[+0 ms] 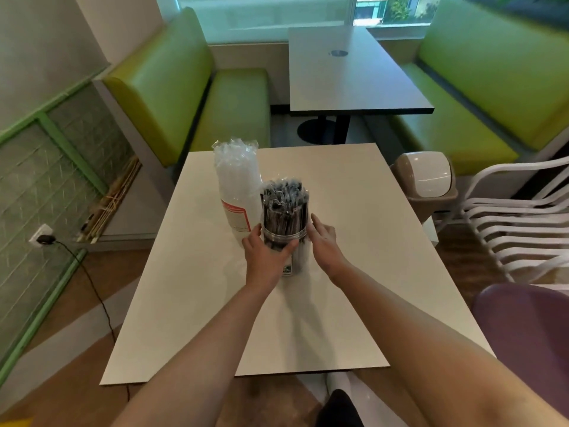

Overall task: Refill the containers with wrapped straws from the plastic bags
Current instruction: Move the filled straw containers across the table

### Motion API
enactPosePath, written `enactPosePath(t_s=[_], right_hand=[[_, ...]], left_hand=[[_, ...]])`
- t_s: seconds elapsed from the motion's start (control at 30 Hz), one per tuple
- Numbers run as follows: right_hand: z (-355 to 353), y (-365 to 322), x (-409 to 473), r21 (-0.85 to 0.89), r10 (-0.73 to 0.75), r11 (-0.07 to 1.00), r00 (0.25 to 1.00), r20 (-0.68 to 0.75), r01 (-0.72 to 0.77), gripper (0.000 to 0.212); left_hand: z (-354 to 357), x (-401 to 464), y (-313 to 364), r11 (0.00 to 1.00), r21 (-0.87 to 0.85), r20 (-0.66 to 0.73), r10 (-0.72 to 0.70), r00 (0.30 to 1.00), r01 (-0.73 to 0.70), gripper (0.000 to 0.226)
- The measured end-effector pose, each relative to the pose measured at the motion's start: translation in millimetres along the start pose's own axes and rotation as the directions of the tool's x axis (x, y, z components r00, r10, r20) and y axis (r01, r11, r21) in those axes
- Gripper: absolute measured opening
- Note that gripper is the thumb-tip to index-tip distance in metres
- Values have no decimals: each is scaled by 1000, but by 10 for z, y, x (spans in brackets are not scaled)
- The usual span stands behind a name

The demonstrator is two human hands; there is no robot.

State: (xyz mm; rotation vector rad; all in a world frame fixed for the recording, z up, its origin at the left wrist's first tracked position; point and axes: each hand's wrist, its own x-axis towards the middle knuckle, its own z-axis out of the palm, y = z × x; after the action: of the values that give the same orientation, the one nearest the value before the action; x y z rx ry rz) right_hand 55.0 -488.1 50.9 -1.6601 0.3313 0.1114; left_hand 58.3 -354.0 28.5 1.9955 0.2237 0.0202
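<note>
A clear round container [285, 238] stands upright on the white table [354, 272], packed with dark wrapped straws [284, 201] that stick out above its rim. My left hand [266, 254] grips the container's lower left side, fingers curled round it. At the container's right side is my right hand [323, 238], its fingers straight and next to the wall; I cannot tell if they touch. Just behind and to the left stands a tall plastic bag of clear wrapped straws [237, 186] with a red-edged label.
A green booth bench [191, 87] and a dark table [348, 72] lie beyond the white table. A beige swing-lid bin [426, 180] and stacked white chairs [517, 223] are at the right. A purple seat [523, 328] is near right. A cable [92, 288] runs along the floor at left.
</note>
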Motion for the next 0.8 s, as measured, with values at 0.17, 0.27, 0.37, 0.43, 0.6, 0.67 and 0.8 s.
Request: enactPosePath(t_s=[0.17,0.27,0.37,0.43,0.6,0.67,0.8], right_hand=[[-85,-23,183,-44,3,999,997,-71,-6,42],[-166,-10,312,10,21,1000,997,-69,-21,32],[-226,-10,422,72,36,997,998,-46,-32,35],[-309,-64,579,102,30,994,999,-38,-26,44],[-545,-227,1008,92,-18,995,998,-66,24,41],[-653,-286,1235,89,-16,996,997,-70,23,43],[-854,-406,1710,48,-33,998,998,-62,36,43]], left_hand=[[93,232,21,998,-37,87,56,995,-53,110],[177,379,43,995,-46,96,91,991,-87,113],[270,488,135,995,-36,71,92,993,-90,113],[407,647,229,995,-50,74,93,993,-89,109],[717,1048,423,987,-108,77,128,989,-120,108],[843,1253,537,986,-121,98,129,987,-117,104],[1099,1730,712,971,-163,140,200,970,-176,87]])
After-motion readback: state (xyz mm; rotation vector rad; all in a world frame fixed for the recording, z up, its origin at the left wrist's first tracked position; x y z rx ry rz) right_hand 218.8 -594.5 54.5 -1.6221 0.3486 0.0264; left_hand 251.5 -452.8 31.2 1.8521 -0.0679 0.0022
